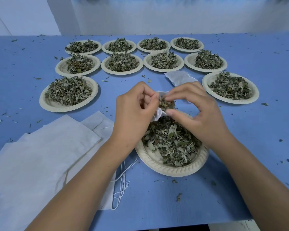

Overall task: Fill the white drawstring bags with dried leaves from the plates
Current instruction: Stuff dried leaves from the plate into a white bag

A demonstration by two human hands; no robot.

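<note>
Soft, even, bluish light falls from above with only faint shadows and no glare, while the wide lens bows the table point(240, 189) edges and the forearms look slightly blurred.

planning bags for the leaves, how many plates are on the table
11 plates: four in the back row, four in the middle row, one front left, one front right, one nearest. None looks hidden.
</note>
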